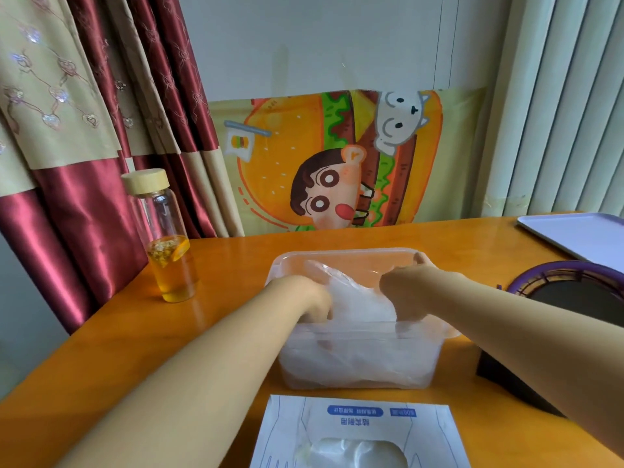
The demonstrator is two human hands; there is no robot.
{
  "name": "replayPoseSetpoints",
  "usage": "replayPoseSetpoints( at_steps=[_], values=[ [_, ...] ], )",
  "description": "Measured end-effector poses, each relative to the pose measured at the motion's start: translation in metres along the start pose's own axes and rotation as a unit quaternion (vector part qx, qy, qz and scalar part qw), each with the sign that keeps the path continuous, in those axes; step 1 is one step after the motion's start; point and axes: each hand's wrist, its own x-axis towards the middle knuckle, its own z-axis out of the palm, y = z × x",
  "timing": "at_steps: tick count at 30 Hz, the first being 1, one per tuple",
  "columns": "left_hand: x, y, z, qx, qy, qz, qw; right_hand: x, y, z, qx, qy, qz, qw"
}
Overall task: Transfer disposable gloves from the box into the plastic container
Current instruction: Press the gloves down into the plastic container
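Orange wooden table [219, 265] across the lower half of the frame, under a pale wall. Red and beige curtain [84, 163] at upper left, cartoon burger cloth [304, 146] at centre back, vertical blinds [574, 113] at upper right.

At centre, a clear plastic container [354, 366], open-topped, heaped with thin translucent gloves [358, 298] rising above its near rim. Two bare forearms reaching in from the bottom corners.

Left hand [304, 295] over the left part of the container, fingers bent downward and sunk into the gloves. Fingertips hidden by the film, so impossible to tell whether gripping or only pressing. Right hand [405, 292] over the right part, fingers curled round a bunched fold of gloves, thumb stretched toward the far rim.

Glove box [358, 423] at bottom centre, just in front of the container, white with blue print, more gloves showing in its oval opening.

Glass bottle [169, 238] with wooden cap and amber liquid left of centre, well apart from the container. Pale tray [580, 234] at the right edge, round purple-rimmed object [574, 288] below it, black box [516, 383] lower still.
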Motion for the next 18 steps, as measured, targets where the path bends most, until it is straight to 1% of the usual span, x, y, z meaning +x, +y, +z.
replayPoseSetpoints(
  at_steps=[3, 6, 9, 11, 12, 14, 15, 16, 18],
  values=[
    [0.004, 0.0, 0.003, 0.015, -0.046, -0.004, 0.999, 0.004, 0.0, 0.008, -0.05, 0.008, 0.013, 0.999],
    [0.005, 0.001, 0.006, 0.028, -0.048, 0.002, 0.998, 0.006, 0.002, 0.013, -0.096, 0.035, 0.027, 0.994],
    [-0.002, -0.001, 0.0, 0.019, -0.032, -0.001, 0.999, -0.002, 0.007, 0.007, -0.1, 0.063, 0.025, 0.993],
    [-0.012, -0.003, -0.005, -0.006, -0.002, -0.009, 1.0, -0.015, 0.01, -0.001, -0.07, 0.103, 0.02, 0.992],
    [-0.018, -0.005, -0.007, -0.028, 0.014, -0.011, 0.999, -0.023, 0.011, -0.006, -0.041, 0.143, 0.012, 0.989],
    [-0.029, -0.01, -0.009, -0.091, 0.047, -0.005, 0.995, -0.038, 0.012, -0.014, 0.034, 0.244, -0.026, 0.969],
    [-0.036, -0.012, -0.009, -0.129, 0.063, 0.001, 0.99, -0.047, 0.009, -0.017, 0.075, 0.284, -0.062, 0.954],
    [-0.042, -0.016, -0.008, -0.165, 0.082, 0.01, 0.983, -0.058, 0.006, -0.019, 0.117, 0.305, -0.104, 0.94],
    [-0.055, -0.024, -0.004, -0.23, 0.12, 0.038, 0.965, -0.081, -0.004, -0.021, 0.169, 0.296, -0.181, 0.923]
  ],
)
